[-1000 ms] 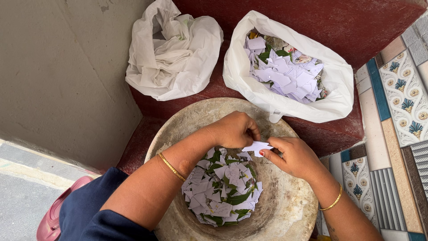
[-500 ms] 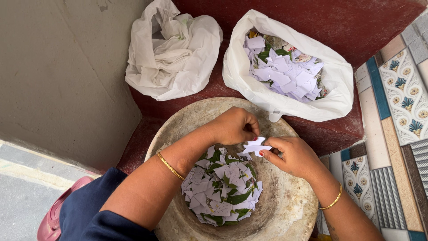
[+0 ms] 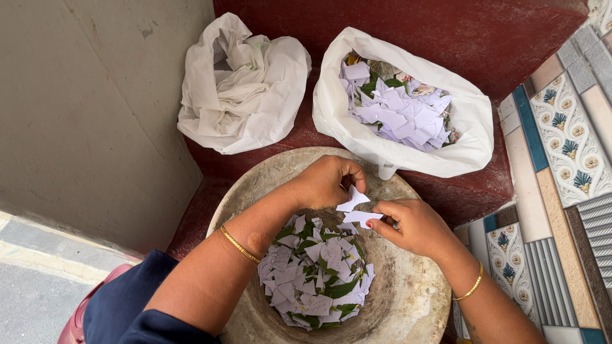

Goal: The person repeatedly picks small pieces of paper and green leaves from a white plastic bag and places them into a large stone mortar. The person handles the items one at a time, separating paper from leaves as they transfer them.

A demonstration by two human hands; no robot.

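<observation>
My left hand (image 3: 325, 181) pinches one small pale paper scrap (image 3: 352, 199) above a wide, worn metal bowl (image 3: 408, 299). My right hand (image 3: 411, 226) pinches a second pale scrap (image 3: 362, 218) just below it; the two scraps are slightly apart. Under both hands, a heap of torn paper bits (image 3: 315, 277), pale lilac on one side and green on the other, fills the bowl's middle. Each wrist wears a thin gold bangle.
An open white plastic bag (image 3: 472, 140) holding more torn paper sits on a dark red step (image 3: 472, 191) behind the bowl. A crumpled white bag (image 3: 239, 89) lies to its left. A grey wall (image 3: 83, 102) is left, patterned tiles (image 3: 561, 146) right.
The single piece held between both hands has come apart into two scraps, one in each hand. The hands have shifted slightly apart.
</observation>
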